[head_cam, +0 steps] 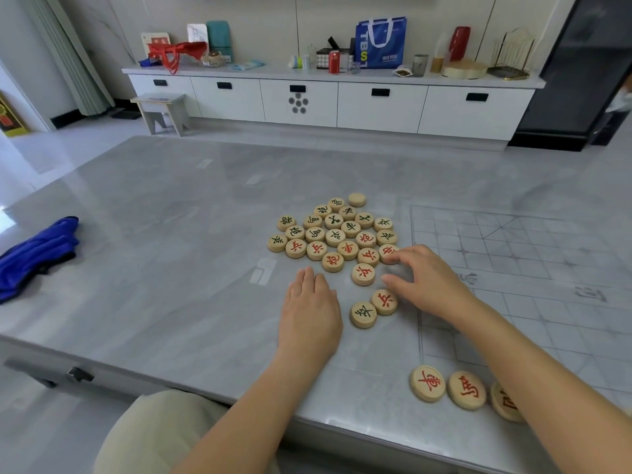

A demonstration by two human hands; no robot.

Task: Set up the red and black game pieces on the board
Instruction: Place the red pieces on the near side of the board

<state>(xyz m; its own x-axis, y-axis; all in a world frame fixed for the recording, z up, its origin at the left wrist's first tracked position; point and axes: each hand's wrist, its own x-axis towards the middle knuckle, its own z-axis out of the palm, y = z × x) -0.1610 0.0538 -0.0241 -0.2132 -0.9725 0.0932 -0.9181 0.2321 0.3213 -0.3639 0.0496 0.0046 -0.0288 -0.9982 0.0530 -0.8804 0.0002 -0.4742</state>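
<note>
A cluster of round wooden game pieces (pixel 333 232) with red and black characters lies on the grey table, left of the faint printed board (pixel 519 254). My right hand (pixel 427 278) reaches over the cluster's right edge, fingertips touching a red piece (pixel 388 251), thumb near another red piece (pixel 363 274). Flat on the table just below the cluster rests my left hand (pixel 311 316), holding nothing. Two loose pieces (pixel 374 307) lie between my hands. Three red pieces (pixel 448 386) stand in a row along the board's near edge, the third partly hidden by my right forearm.
A blue cloth (pixel 37 254) lies at the table's left edge. The table's near edge (pixel 239 401) runs just in front of my knee. Beyond the table stand a small stool (pixel 164 111) and a long white cabinet (pixel 335 100) with clutter on top.
</note>
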